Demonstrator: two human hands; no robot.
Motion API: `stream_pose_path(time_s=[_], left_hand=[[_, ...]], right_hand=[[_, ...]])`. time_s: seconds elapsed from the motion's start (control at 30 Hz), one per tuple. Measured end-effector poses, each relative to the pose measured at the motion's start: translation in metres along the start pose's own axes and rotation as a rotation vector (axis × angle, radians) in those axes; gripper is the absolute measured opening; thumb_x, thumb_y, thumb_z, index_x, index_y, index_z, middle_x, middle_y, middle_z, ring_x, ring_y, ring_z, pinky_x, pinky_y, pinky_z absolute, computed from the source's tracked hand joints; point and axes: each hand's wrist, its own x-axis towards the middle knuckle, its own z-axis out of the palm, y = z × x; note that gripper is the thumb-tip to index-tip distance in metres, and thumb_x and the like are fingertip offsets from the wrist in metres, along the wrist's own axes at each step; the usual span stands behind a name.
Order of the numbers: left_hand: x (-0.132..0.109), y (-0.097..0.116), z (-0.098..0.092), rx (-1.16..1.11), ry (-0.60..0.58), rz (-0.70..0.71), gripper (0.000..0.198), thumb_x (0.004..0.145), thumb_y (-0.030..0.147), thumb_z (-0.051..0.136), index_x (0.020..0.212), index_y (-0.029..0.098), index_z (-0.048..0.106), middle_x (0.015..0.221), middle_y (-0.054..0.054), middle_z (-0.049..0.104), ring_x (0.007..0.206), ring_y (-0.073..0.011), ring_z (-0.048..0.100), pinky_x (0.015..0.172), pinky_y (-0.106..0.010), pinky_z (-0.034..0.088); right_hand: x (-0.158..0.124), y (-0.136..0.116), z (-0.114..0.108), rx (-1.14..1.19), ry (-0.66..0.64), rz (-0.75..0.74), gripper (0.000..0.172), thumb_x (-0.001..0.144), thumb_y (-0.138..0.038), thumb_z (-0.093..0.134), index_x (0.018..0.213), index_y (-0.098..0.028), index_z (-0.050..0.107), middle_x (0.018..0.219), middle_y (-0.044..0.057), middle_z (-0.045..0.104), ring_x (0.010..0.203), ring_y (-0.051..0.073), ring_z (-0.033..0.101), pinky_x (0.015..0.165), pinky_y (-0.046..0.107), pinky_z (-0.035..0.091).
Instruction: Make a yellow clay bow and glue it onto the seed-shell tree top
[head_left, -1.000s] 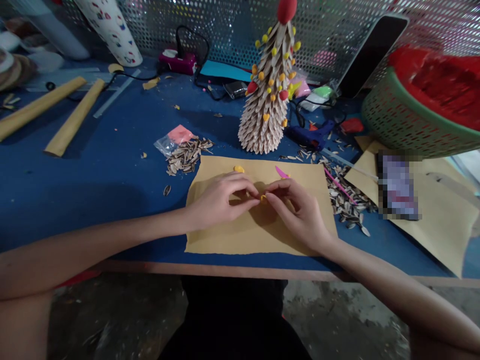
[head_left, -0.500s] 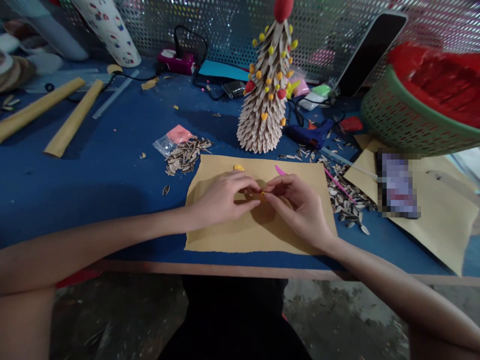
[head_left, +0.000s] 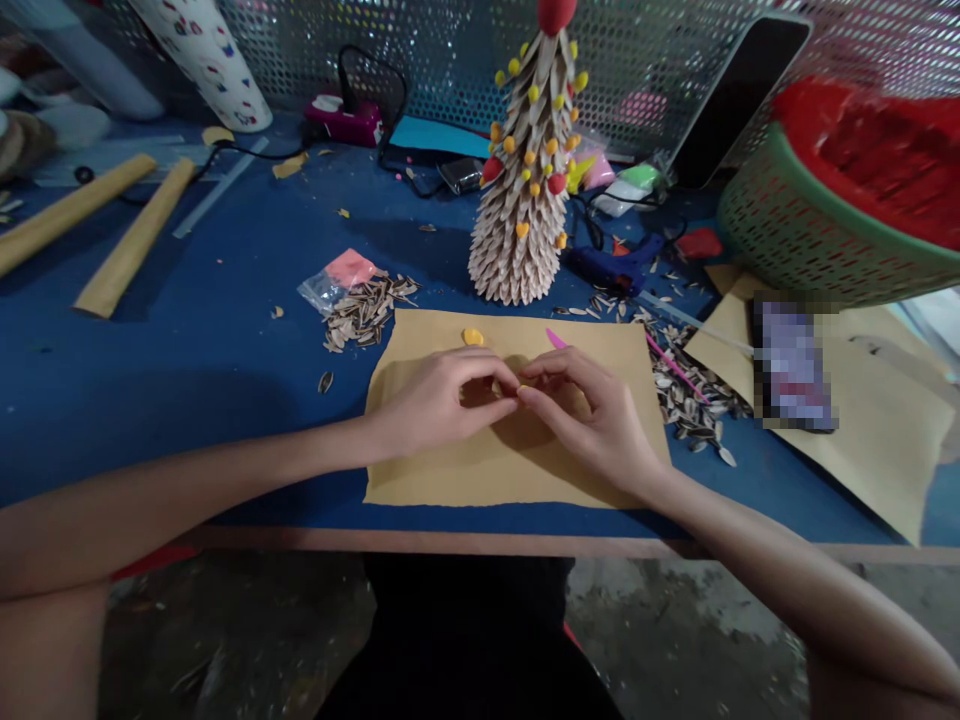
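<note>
My left hand [head_left: 439, 398] and my right hand [head_left: 592, 415] meet fingertip to fingertip over a brown paper sheet [head_left: 495, 470] on the blue table. Both pinch a tiny yellow clay piece [head_left: 519, 389], mostly hidden by the fingers. Another yellow clay lump [head_left: 472, 337] lies on the sheet just beyond my left hand. A pink stick [head_left: 556, 340] pokes out behind my right hand. Farther back stands a cone tree of sunflower seed shells [head_left: 521, 190], dotted with yellow and red clay balls.
Seed shell piles lie left [head_left: 364, 312] and right [head_left: 694, 400] of the sheet. A blue glue gun [head_left: 615, 265], a green basket with red filling [head_left: 825, 225], a leaning phone [head_left: 731, 100], rolled paper tubes [head_left: 131, 245] and a plastic bag [head_left: 337, 280] surround it.
The view has shifted slightly. My fingertips have kept working the small yellow piece, staying pinched together over the sheet.
</note>
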Motion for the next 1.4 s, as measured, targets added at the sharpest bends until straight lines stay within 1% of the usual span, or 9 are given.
stream_pose_path(time_s=[0.13,0.27,0.37,0.5,0.6,0.83,1.1,1.27,1.4], left_hand=[[-0.0014,0.0001,0.0006,-0.022,-0.021,-0.029,0.006,0.087,0.02,0.07,0.086,0.014,0.071,0.081,-0.001,0.07,0.07,-0.0115,0.063,0.066,-0.022,0.048],[-0.0018,0.0,0.0011,-0.095,-0.018,-0.074,0.011,0.086,0.024,0.071,0.085,0.014,0.07,0.081,-0.001,0.07,0.068,-0.0107,0.062,0.063,-0.021,0.049],[-0.0013,-0.0004,0.001,-0.126,-0.009,-0.089,0.011,0.086,0.025,0.07,0.085,0.014,0.07,0.08,-0.001,0.07,0.066,-0.0101,0.06,0.061,-0.021,0.048],[-0.0008,-0.0007,0.0005,-0.142,-0.009,-0.088,0.012,0.086,0.026,0.069,0.085,0.014,0.07,0.08,-0.001,0.07,0.066,-0.01,0.06,0.061,-0.021,0.047],[-0.0009,-0.0003,0.0004,-0.149,-0.023,-0.101,0.012,0.086,0.026,0.069,0.086,0.014,0.071,0.08,-0.001,0.07,0.067,-0.0106,0.061,0.061,-0.021,0.047],[-0.0017,0.0006,0.0,-0.147,-0.014,-0.104,0.012,0.087,0.027,0.069,0.085,0.015,0.07,0.08,-0.001,0.069,0.068,-0.0108,0.06,0.062,-0.022,0.046],[-0.0013,0.002,-0.0016,-0.143,-0.007,-0.098,0.012,0.088,0.027,0.067,0.086,0.015,0.07,0.08,-0.001,0.069,0.068,-0.0108,0.058,0.062,-0.022,0.045],[-0.0019,0.0018,-0.0025,-0.138,-0.002,-0.1,0.013,0.088,0.029,0.068,0.087,0.016,0.07,0.08,-0.001,0.069,0.071,-0.0123,0.06,0.064,-0.023,0.045],[-0.0012,0.003,-0.0025,-0.143,0.026,-0.105,0.013,0.087,0.029,0.068,0.085,0.017,0.07,0.078,-0.001,0.069,0.069,-0.0122,0.059,0.063,-0.023,0.044]], right_hand=[[0.0004,-0.0001,-0.0003,-0.04,-0.022,-0.087,0.006,0.093,-0.02,0.066,0.098,-0.02,0.07,0.094,0.004,0.075,0.087,0.017,0.068,0.08,0.034,0.053],[-0.0006,-0.0009,-0.0015,-0.044,0.002,-0.118,0.007,0.093,-0.018,0.065,0.094,-0.022,0.071,0.09,0.002,0.075,0.084,0.017,0.069,0.08,0.034,0.053],[-0.0011,-0.001,-0.0032,-0.055,0.008,-0.104,0.007,0.093,-0.019,0.065,0.09,-0.023,0.07,0.087,0.001,0.074,0.081,0.016,0.068,0.081,0.035,0.053],[-0.001,-0.0006,-0.004,-0.039,-0.022,-0.037,0.005,0.093,-0.023,0.067,0.097,-0.022,0.069,0.091,0.001,0.075,0.083,0.016,0.069,0.08,0.032,0.053],[-0.001,-0.0001,-0.0037,-0.015,-0.058,0.005,0.005,0.093,-0.024,0.067,0.096,-0.021,0.07,0.09,0.001,0.075,0.083,0.015,0.069,0.078,0.029,0.053],[-0.0013,-0.0007,-0.0052,-0.029,-0.043,-0.026,0.004,0.093,-0.02,0.065,0.09,-0.021,0.068,0.086,0.0,0.073,0.078,0.013,0.066,0.076,0.027,0.052],[-0.0001,-0.0041,-0.0077,-0.041,-0.053,-0.031,0.004,0.093,-0.02,0.065,0.091,-0.02,0.068,0.085,0.0,0.073,0.076,0.013,0.065,0.075,0.027,0.052],[-0.0005,-0.0027,-0.0085,-0.009,-0.044,-0.007,0.008,0.095,-0.023,0.062,0.098,-0.021,0.069,0.089,0.002,0.074,0.08,0.015,0.067,0.078,0.031,0.053],[-0.0013,-0.0023,-0.0081,0.036,-0.02,0.017,0.011,0.093,-0.025,0.065,0.103,-0.021,0.067,0.092,0.003,0.073,0.082,0.016,0.067,0.078,0.032,0.054]])
